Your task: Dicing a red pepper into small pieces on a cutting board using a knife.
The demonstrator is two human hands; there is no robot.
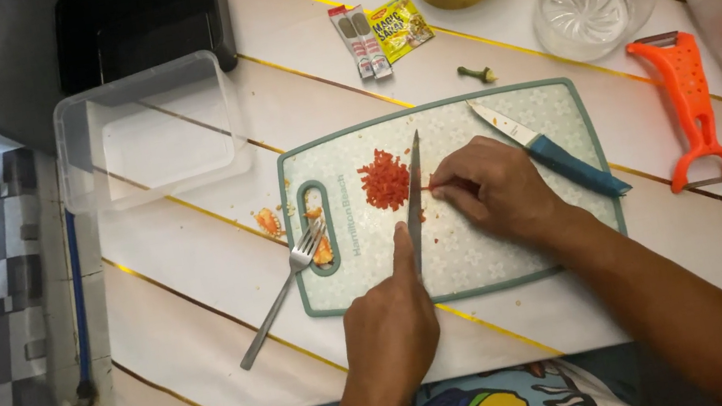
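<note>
The person stands at a table with a green-edged board [522, 245] in front of them. The left hand [392, 324] is closed round a knife [414, 193], with the first finger laid flat along the top of the blade. The blade points away from the person and its edge rests on the board.

The right hand [498, 186] lies curled on the board, just beside the blade. Its fingertips pinch a thin red strip [440, 185], maybe chili, and press it down flat. The tip of the strip touches the knife. On the other side of the blade sits a small heap of red bits [385, 180].

The strip looks light, soft and a bit wet, so I think it could slide or roll. It seems best held near the cut end, with fingertips tucked back from the blade. The bits are tiny and would scatter at a nudge.

The knife looks thin, stiff and sharp. It is safest gripped by the handle, as the hand does now, though the hand hides the handle.

Both wrists are low and the arms reach in from the near edge.

A blue knife [556, 153] lies on the board behind the right hand. A fork [283, 292] rests across the left edge. An orange peeler [689, 107] lies well apart on the right.
</note>
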